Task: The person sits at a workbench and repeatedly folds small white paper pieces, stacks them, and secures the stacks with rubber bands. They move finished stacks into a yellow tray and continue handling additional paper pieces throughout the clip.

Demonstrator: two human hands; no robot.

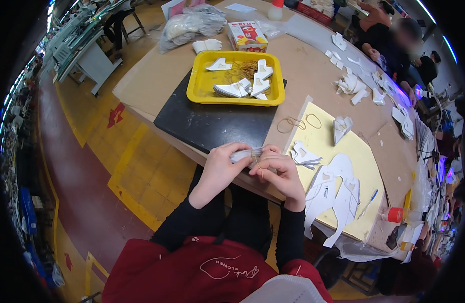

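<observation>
Both hands meet at the table's near edge around a stack of white cut pieces (242, 154). My left hand (220, 169) is closed round its left side. My right hand (279, 170) grips the other side, with a thin tan rubber band (256, 160) stretched at its fingers and across the stack. Just right of my right hand lies a small fanned stack of white pieces (305, 154) on a yellow sheet (366, 166). Two or three loose rubber bands (291, 124) rest on the table farther up. A banded white bundle (342, 129) stands on the sheet's far part.
Ahead, a yellow tray (197, 93) with white bundles and rubber bands sits on a black board (212, 123). Large white shoe-upper pieces (338, 189) and a blue pen (368, 203) lie at right. Behind the tray are a box (247, 36) and plastic bags (192, 25). People sit across the table.
</observation>
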